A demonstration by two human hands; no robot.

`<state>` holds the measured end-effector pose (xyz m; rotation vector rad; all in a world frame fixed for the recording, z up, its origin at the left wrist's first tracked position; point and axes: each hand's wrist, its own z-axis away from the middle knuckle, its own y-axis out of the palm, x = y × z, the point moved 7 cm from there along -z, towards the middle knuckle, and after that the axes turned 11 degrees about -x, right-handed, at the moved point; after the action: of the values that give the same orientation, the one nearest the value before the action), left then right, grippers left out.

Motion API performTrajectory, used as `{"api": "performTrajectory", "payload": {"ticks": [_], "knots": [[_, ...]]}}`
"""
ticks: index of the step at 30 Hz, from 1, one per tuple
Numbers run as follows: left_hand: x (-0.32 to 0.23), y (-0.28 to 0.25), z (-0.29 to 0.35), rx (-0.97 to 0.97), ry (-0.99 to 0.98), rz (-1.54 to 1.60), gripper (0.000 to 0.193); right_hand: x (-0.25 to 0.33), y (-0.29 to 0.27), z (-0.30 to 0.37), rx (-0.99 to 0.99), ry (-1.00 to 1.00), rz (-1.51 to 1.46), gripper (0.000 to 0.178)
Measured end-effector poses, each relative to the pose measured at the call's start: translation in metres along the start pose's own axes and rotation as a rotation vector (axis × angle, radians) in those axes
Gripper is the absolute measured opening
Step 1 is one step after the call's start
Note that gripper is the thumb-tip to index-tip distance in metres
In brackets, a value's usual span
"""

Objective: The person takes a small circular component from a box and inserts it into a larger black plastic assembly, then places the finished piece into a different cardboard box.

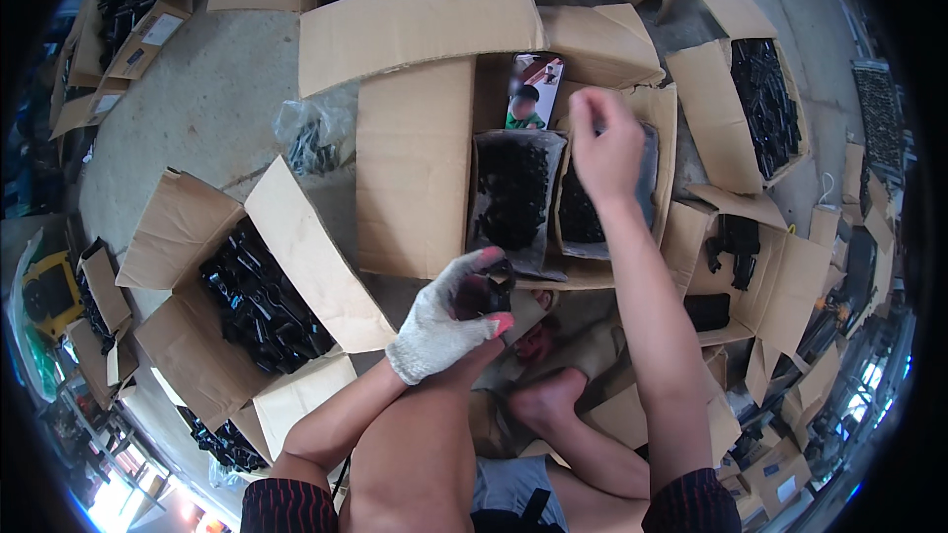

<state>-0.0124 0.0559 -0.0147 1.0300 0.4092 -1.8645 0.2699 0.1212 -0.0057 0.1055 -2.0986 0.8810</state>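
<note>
My left hand (444, 321), in a pale knit glove with red fingertips, is curled around a rounded black plastic part (482, 296) above my knee. My bare right hand (604, 143) hovers over the right-hand tray (649, 178) of small black pieces. Its fingers are pinched together, and anything between them is too small or hidden to make out. Beside that tray lies a second tray with a clear liner, full of small black pieces (512, 197). Both trays sit in an open cardboard box (415, 168) in front of me.
A phone (534, 91) showing a picture leans behind the trays. Open cartons of black parts surround me: one at left (262, 296), one at far right (762, 109), one at near right (733, 266). A clear plastic bag (314, 138) lies on the concrete floor (237, 89).
</note>
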Motion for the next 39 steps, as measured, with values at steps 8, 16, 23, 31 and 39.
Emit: {"api": "performTrajectory", "payload": {"ticks": [8, 16, 23, 31, 39], "knots": [[-0.016, -0.019, -0.010, -0.283, 0.025, 0.437, 0.081, 0.013, 0.069, 0.113, 0.806, -0.040, 0.535, 0.019], [-0.021, -0.016, -0.014, -0.275, 0.005, 0.379, 0.079, 0.000, 0.086, 0.125, 0.598, 0.031, 0.582, 0.037], [-0.027, -0.015, -0.017, -0.288, -0.019, 0.446, 0.076, 0.018, 0.074, 0.116, 0.438, -0.148, 0.551, 0.027], [-0.021, -0.012, -0.022, -0.285, -0.030, 0.347, 0.084, 0.018, 0.080, 0.132, 0.530, -0.171, 0.537, 0.025], [-0.019, -0.011, -0.024, -0.274, 0.012, 0.333, 0.083, 0.001, 0.081, 0.132, 0.540, -0.003, 0.386, 0.029]]}}
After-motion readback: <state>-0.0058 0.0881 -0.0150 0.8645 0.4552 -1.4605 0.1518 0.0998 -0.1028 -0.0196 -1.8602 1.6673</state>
